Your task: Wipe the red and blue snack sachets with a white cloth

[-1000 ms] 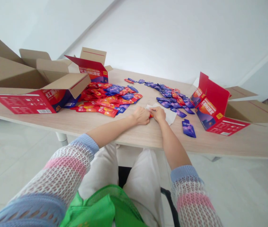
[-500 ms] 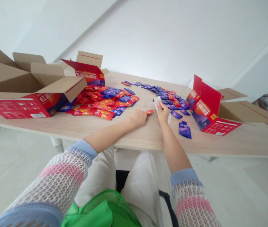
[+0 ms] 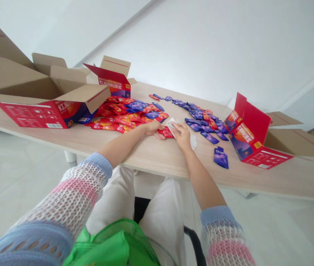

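Note:
My left hand (image 3: 153,129) rests low over the table with its fingers on a red pouch (image 3: 167,132), steadying one end. A crumpled white tissue (image 3: 171,123) is pinched in my right hand (image 3: 183,136), which presses it against the pouch's other end; a loose part of the tissue trails below the wrist. Left of my hands spreads a heap of red pouches (image 3: 112,120) with some purple ones among them. To the right, mostly purple pouches (image 3: 201,120) form a long pile, and a single purple pouch (image 3: 221,157) lies apart, nearer the front edge.
A large open carton (image 3: 32,114) stands at the left, with a smaller open red box (image 3: 112,84) behind the heap. Another open red box (image 3: 245,140) is on the right. The wooden table (image 3: 157,159) ends just above my lap; a white wall rises behind it.
My left hand has shifted slightly left and now holds the red pouch flatter. My right hand has brought the tissue leftward onto the pouch. The view has turned a little.

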The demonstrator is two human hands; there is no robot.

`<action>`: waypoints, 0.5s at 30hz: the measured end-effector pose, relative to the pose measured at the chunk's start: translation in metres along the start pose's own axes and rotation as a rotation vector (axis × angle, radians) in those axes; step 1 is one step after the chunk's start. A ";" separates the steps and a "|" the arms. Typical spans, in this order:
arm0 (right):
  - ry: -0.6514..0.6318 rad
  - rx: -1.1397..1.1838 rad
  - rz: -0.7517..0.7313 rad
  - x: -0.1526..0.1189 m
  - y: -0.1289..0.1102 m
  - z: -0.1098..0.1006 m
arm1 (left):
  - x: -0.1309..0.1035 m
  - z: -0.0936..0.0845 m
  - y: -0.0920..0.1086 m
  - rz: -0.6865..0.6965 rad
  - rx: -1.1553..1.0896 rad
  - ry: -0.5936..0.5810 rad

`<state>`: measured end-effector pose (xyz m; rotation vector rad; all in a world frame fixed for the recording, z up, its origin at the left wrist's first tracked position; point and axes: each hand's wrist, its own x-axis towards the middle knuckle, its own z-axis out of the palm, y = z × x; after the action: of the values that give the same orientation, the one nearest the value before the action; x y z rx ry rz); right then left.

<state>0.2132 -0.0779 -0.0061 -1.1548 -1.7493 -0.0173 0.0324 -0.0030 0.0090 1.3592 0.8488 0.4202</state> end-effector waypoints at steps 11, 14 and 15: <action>-0.305 -0.060 -0.067 -0.002 -0.005 0.010 | -0.002 -0.016 0.001 -0.164 -0.066 -0.300; -0.350 -0.142 -0.028 0.000 -0.003 0.009 | -0.002 -0.016 -0.001 -0.134 -0.102 -0.264; -0.354 -0.179 0.001 0.001 -0.002 0.009 | -0.002 -0.016 -0.002 -0.122 -0.121 -0.244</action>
<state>0.2056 -0.0741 -0.0095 -1.3511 -2.0920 0.0347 0.0192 0.0061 0.0081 1.2112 0.6888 0.2020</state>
